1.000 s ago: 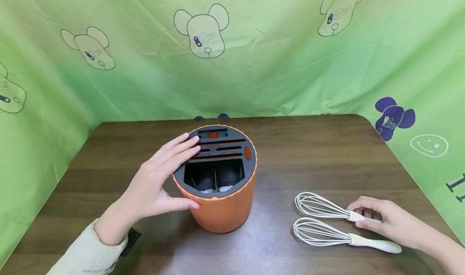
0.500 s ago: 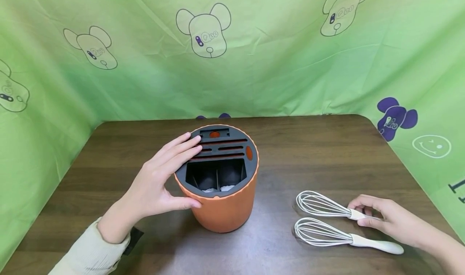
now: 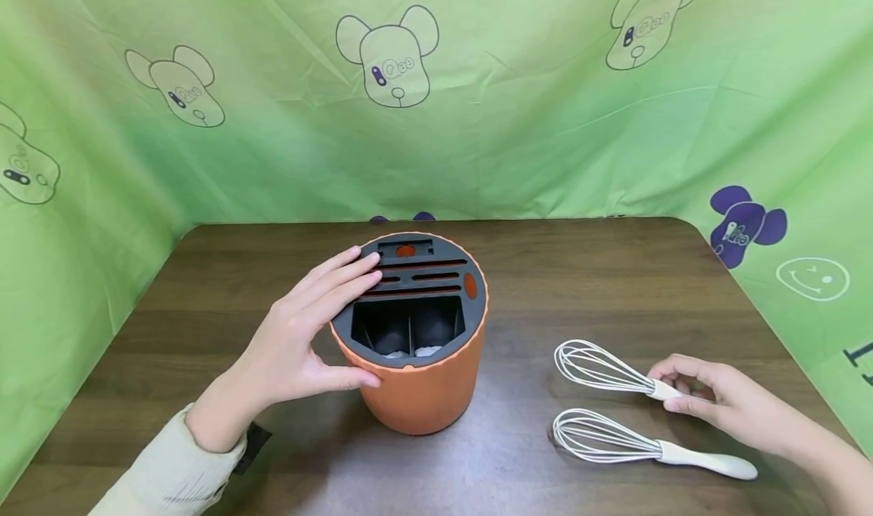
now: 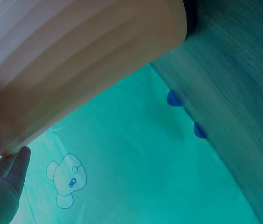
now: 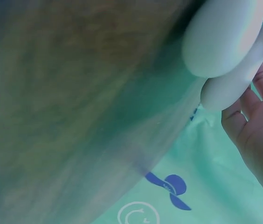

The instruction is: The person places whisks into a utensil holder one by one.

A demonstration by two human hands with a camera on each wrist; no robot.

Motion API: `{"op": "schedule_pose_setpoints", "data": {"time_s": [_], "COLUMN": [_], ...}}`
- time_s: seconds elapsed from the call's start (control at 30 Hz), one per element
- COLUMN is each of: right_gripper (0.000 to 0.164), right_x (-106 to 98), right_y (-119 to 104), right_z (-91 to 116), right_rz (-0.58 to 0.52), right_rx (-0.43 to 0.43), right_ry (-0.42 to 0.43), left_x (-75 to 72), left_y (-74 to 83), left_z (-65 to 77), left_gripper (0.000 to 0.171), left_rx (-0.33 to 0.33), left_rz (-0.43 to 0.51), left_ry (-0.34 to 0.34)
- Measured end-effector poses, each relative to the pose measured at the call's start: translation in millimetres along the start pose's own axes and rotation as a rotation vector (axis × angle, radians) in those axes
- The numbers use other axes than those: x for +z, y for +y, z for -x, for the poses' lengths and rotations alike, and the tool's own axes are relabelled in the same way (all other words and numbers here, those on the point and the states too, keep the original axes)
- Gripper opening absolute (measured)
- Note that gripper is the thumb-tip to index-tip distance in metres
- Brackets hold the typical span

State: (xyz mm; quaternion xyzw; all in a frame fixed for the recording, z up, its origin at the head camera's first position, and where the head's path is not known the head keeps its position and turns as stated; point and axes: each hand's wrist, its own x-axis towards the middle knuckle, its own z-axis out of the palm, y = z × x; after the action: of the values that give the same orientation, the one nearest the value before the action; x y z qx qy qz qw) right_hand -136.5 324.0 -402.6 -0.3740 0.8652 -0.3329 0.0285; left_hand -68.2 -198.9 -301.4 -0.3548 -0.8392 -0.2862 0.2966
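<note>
The right hand [image 3: 716,402] pinches the far whisk [image 3: 603,367] by its handle; a firm pinch should limit swing over the near whisk [image 3: 605,437]. The left hand [image 3: 289,342], fingers extended and thumb apart, rests on the orange holder [image 3: 423,404]. Tabletop [image 3: 521,349] between offers room; its right edge looks close.

The container [image 3: 419,401] stands on the table [image 3: 546,289], the left hand [image 3: 296,343] at its nine o'clock. Just past three o'clock from it, the right hand [image 3: 726,401] holds the upper whisk [image 3: 634,379]; at that whisk's six, the lower whisk [image 3: 664,450] lies on the table. The cloth [image 3: 518,145] hangs behind, at twelve.
</note>
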Motion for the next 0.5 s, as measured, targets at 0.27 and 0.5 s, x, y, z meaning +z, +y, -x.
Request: {"op": "schedule_pose_setpoints", "data": {"time_s": [0.27,0.5], "right_gripper": [0.037,0.038], "right_x": [-1.0,-1.9], "right_y": [-9.3,-17.8], "right_z": [-9.3,-15.2], "right_rz": [-0.038,-0.036], "right_rx": [0.032,0.050], "right_ry": [-0.032,-0.008], "left_x": [0.3,0.0], "left_y": [-0.4,-0.5], "left_z": [-0.4,0.6], "left_gripper": [0.088,0.088], "left_rx": [0.001,-0.005], "left_rz": [0.023,0.034], "left_ry": [0.008,0.009]}}
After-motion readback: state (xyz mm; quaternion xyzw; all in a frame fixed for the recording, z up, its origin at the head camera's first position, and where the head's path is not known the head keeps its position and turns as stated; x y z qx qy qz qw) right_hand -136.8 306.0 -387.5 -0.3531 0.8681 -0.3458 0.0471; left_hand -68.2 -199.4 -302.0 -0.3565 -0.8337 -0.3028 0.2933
